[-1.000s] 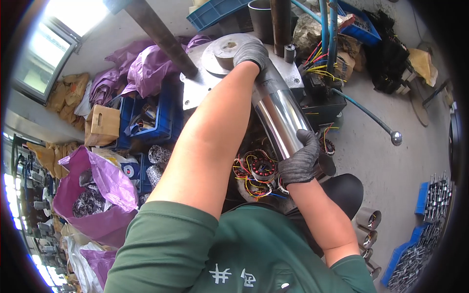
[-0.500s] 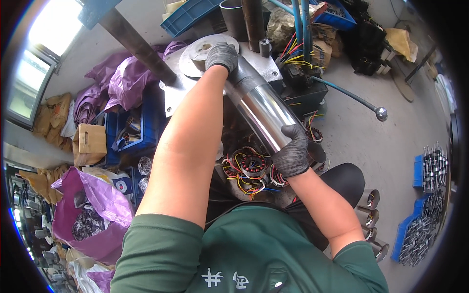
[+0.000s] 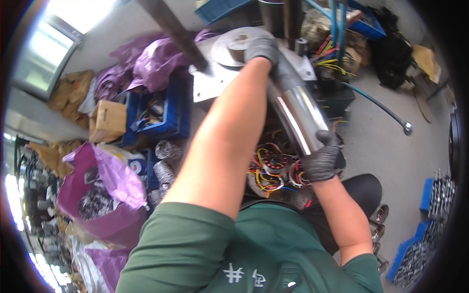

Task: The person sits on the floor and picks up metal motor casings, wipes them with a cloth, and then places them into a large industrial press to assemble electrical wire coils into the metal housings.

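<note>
A metal cylinder [image 3: 304, 115], polished over its lower part and dull grey near its far end, slants between my hands above my lap. My left hand [image 3: 262, 50], in a dark grey glove, is closed over the far end, next to a round metal disc with a raised hub [image 3: 225, 52]. Its fingertips are partly hidden. My right hand [image 3: 321, 161], in the same kind of glove, grips the near end, its thumb along the side. Behind the far end lies a metal base plate [image 3: 210, 80]. Wound stators with coloured wires [image 3: 274, 161] sit below the cylinder.
Dark steel columns [image 3: 183, 41] rise by the plate. A blue lever with a ball end [image 3: 378, 106] juts out right. Blue crates [image 3: 171, 115], a cardboard box [image 3: 108, 119] and a purple sack [image 3: 105, 217] stand left. Blue trays of shafts [image 3: 408, 251] lie right.
The whole scene has shifted right in the picture as my head turned left. Both hands keep their hold on the cylinder, which stays beside the disc.
</note>
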Demonstrator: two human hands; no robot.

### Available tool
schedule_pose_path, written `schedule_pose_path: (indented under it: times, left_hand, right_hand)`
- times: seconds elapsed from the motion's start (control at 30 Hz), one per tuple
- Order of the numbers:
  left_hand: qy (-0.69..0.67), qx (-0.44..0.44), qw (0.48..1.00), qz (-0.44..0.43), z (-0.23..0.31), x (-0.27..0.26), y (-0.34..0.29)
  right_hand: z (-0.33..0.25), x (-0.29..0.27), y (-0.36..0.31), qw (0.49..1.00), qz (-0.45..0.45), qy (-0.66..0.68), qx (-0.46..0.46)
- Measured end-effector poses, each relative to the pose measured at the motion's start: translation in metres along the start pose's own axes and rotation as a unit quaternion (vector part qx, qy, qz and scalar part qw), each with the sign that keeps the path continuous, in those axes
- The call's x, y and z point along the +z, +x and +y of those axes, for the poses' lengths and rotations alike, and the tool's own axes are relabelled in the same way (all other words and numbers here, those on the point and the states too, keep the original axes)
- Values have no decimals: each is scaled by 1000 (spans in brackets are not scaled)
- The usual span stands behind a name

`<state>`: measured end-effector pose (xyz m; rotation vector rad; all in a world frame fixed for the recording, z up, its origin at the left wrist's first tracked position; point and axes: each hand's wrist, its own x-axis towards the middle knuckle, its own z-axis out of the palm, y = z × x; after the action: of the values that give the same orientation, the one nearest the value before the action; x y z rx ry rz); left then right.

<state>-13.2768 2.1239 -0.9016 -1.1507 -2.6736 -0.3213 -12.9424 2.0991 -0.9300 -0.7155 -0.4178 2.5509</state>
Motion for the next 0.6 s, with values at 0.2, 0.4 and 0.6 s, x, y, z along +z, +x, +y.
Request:
schedule_pose_path:
  times: [0.2, 0.4, 0.6]
  left_hand:
    - [-133, -157, 979, 2, 27, 13, 1]
    - [-144, -180, 973, -20, 28, -19, -10]
    - [-162, -179, 970, -32, 25, -19, -7]
  right_hand:
    - [-4, -23, 19, 996, 87, 3, -29]
    - [4, -14, 15, 995, 91, -20, -41]
    - [-5, -16, 4, 1000, -8, 9, 3]
